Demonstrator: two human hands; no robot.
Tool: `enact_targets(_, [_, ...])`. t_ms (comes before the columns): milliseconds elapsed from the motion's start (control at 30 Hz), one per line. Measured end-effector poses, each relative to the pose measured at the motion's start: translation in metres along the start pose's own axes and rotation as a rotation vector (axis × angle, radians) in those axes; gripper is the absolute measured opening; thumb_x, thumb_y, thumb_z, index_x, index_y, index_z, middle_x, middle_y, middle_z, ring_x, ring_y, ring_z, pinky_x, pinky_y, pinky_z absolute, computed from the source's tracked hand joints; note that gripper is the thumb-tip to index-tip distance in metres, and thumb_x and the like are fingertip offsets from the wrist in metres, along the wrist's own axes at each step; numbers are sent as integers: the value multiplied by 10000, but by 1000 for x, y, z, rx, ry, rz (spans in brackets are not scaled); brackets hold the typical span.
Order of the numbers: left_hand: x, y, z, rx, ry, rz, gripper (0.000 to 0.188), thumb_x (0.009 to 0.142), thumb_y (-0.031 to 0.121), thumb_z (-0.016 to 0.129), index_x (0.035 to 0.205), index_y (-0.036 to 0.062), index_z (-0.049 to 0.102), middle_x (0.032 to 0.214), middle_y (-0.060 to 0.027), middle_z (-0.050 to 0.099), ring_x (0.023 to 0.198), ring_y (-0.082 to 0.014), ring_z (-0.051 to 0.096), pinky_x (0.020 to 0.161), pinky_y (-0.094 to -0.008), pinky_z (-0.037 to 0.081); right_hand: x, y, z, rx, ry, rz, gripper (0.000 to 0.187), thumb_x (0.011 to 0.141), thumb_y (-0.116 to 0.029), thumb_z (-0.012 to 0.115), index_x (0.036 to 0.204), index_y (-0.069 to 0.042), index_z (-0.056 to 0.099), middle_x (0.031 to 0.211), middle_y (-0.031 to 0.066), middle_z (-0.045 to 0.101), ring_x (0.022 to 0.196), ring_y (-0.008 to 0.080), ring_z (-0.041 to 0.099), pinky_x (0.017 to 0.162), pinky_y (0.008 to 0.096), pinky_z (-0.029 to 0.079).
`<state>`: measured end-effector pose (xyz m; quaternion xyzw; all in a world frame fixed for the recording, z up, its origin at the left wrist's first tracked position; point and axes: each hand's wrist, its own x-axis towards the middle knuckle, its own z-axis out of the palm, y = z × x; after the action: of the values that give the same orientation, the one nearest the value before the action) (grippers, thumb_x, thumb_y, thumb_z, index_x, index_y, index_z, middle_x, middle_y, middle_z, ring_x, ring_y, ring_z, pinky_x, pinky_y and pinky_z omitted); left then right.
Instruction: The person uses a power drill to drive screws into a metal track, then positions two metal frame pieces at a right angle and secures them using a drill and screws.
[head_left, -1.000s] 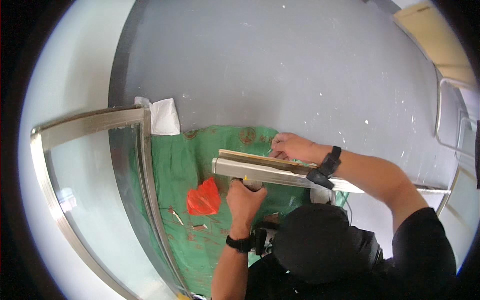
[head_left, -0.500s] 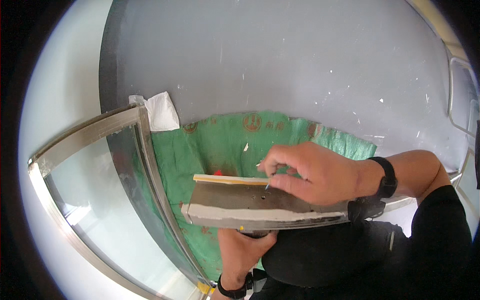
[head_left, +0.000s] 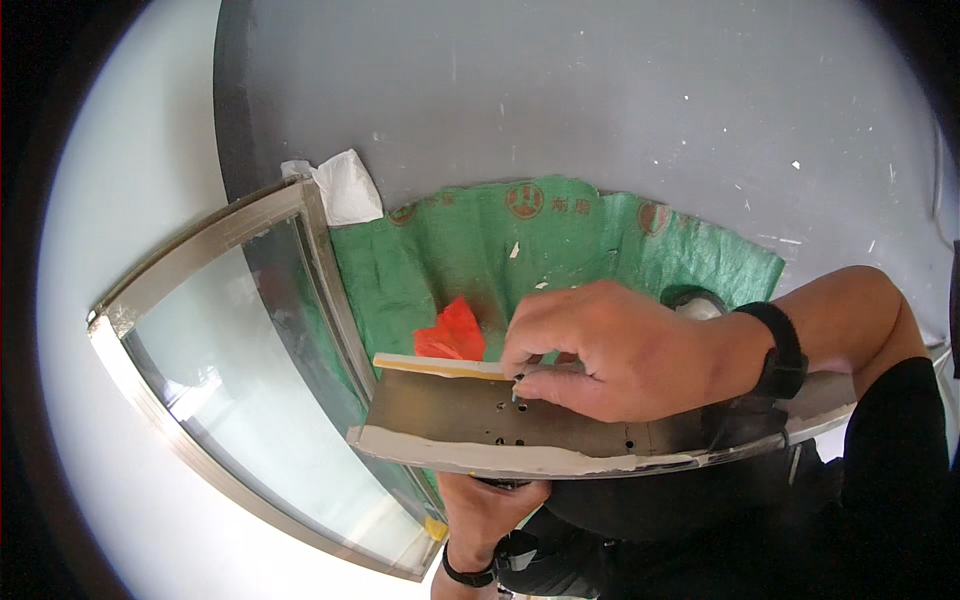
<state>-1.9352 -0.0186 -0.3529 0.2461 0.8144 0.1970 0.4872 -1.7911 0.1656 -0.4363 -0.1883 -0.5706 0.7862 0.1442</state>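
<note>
A brownish metal frame bar (head_left: 450, 400) lies crosswise in front of me, with ragged pale strips along both long edges and several small drilled holes. My right hand (head_left: 610, 350) is over its far edge, thumb and forefinger pinched on a small thin bluish-grey piece (head_left: 515, 394) beside a pair of holes. The piece is too small to name. My left hand (head_left: 488, 510) is below the bar's near edge, closed round something dark that the bar mostly hides.
A metal-framed glass panel (head_left: 312, 240) stands at the left, with crumpled white paper (head_left: 348, 188) at its top corner. A green woven sheet (head_left: 570, 240) covers part of the grey floor (head_left: 560, 90). Red wrapping (head_left: 452, 332) lies just beyond the bar. White flecks dot the floor.
The view has shifted, showing more of the bar and the red wrapping. My right hand keeps its pinch, the small piece now closer to the holes. My left hand stays beneath the bar.
</note>
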Motion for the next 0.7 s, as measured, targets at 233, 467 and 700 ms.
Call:
enact_targets(233, [-1,17,5,-65,52,51,462,609,103,820,1013,-16,630,906,-89,673,817,-162,635,743,-301,515,2,2,9,-79,15,-62,102,812,-107,663,855,-35,605,856,131,588,796,346,607,654,431,481])
enact_targets(467, [-4,15,6,-16,67,63,471,600,107,819,1013,-14,629,917,-90,667,814,-166,636,742,-304,516,0,2,10,-141,9,-164,93,801,-109,666,846,-50,610,861,105,589,800,323,615,665,418,509])
enact_targets(700, [-7,7,1,-14,54,51,533,590,139,845,1047,-11,614,950,-99,655,839,-179,630,755,-319,516,2,6,14,-146,51,-199,104,786,-91,683,863,-46,631,873,95,591,819,301,613,674,396,511])
